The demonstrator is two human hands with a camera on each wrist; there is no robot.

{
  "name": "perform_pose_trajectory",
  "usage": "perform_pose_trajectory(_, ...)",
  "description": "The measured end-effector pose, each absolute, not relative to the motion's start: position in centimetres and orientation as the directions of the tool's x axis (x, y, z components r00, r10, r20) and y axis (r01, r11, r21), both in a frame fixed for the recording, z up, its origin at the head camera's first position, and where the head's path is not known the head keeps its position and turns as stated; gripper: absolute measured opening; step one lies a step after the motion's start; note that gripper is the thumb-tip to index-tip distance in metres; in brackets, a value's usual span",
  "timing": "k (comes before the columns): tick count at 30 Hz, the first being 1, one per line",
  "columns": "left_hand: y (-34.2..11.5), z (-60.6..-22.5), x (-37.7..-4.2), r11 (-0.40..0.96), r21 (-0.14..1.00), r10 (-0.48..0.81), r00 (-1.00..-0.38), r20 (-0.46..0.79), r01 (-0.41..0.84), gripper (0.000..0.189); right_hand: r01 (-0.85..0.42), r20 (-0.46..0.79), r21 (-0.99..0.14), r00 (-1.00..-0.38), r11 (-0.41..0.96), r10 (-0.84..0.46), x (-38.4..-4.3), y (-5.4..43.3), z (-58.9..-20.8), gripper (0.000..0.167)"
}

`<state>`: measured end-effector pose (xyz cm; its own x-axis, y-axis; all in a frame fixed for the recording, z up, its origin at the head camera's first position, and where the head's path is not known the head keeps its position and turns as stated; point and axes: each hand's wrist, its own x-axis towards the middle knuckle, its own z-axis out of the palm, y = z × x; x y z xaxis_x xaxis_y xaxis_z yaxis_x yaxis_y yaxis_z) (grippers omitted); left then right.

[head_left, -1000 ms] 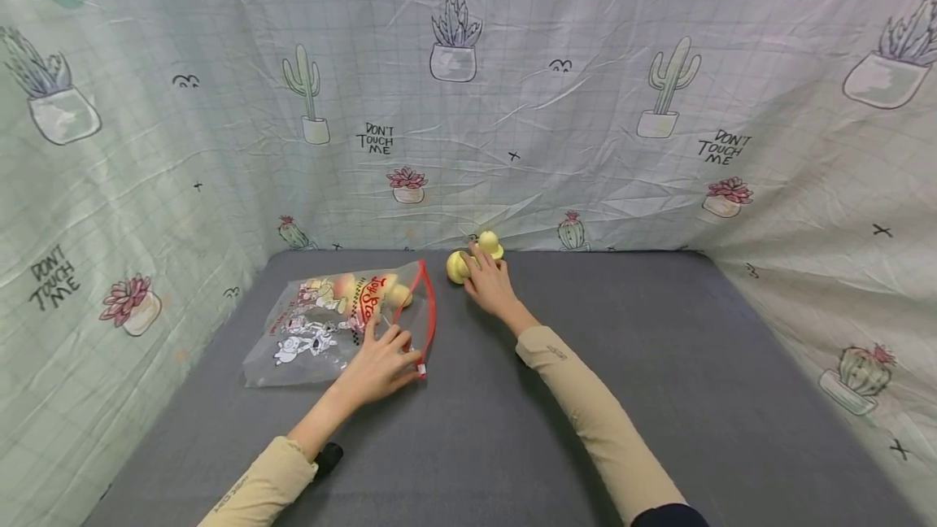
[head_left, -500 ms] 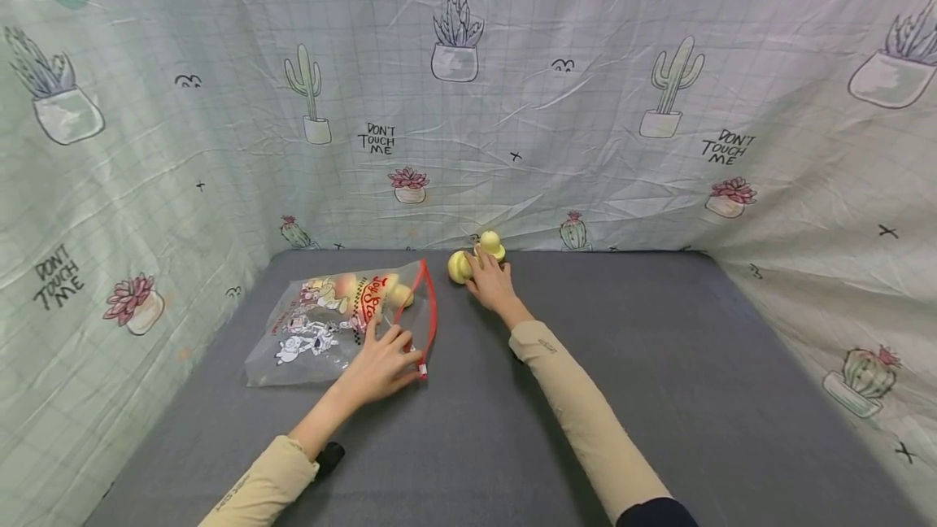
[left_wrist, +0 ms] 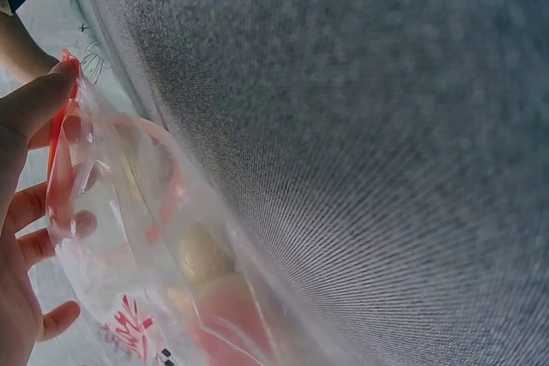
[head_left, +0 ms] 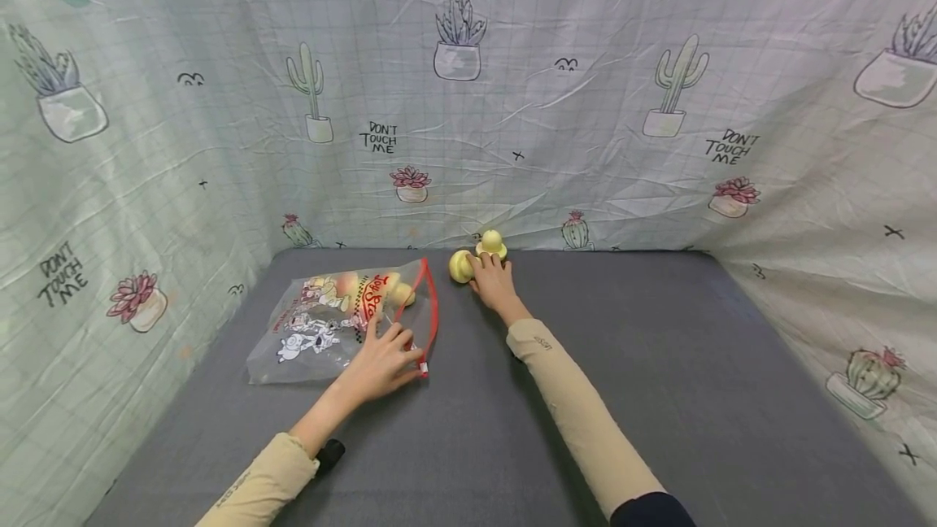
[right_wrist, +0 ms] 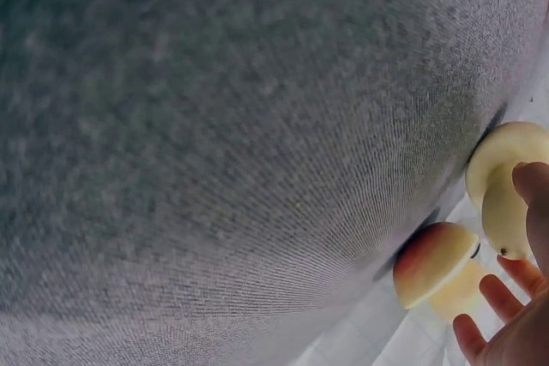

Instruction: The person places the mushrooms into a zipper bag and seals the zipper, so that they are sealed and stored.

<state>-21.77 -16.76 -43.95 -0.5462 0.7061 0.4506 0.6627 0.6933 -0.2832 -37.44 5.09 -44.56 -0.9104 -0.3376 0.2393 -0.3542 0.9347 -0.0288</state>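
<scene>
A clear zip bag [head_left: 315, 340] with a red zipper edge and printed cartoon figures lies on the left of the grey surface. Yellow and reddish rounded pieces [left_wrist: 206, 255] show inside it. My left hand [head_left: 379, 364] pinches the red edge at its near corner, other fingers spread against the plastic. At the back, my right hand [head_left: 498, 287] has its thumb and forefinger about the stem of a yellow mushroom-shaped toy [head_left: 460, 267]. A second such toy [head_left: 491, 242], with a red-and-yellow cap [right_wrist: 429, 255] in the right wrist view, stands just beyond the fingers.
Behind the toys, a hanging cloth [head_left: 615, 177] printed with cacti meets the back edge of the grey surface [head_left: 659, 364]. The cloth also runs along both sides. A small black object [head_left: 331, 455] shows beside the left sleeve.
My right hand stays at the mushroom-shaped toy, its forearm shifting slightly left. The left hand keeps its hold on the bag's edge. The head view drifts a little.
</scene>
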Motion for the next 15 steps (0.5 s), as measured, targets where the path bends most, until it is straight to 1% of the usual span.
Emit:
perform_pose_trajectory(6, -16.76, -43.92, -21.70, 0.701, -0.283, 0.702, -0.560, 0.440, 0.655, 0.022, -0.365, 0.313, 0.010, -0.883, 0.931, -0.350, -37.49, 4.86, -44.83, 0.042)
perform_pose_trajectory(10, -16.79, -43.89, -21.72, 0.699, -0.289, 0.704, -0.559, 0.438, 0.654, 0.022, -0.373, 0.340, 0.027, -0.869, 0.928, -0.359, -37.48, 4.80, -45.00, 0.038)
perform_pose_trajectory(15, -16.83, -43.87, -21.72, 0.698, -0.289, 0.705, -0.557, 0.439, 0.655, 0.022, -0.374, 0.341, -0.001, -0.872, 0.927, -0.351, -37.38, 4.74, -45.12, 0.038)
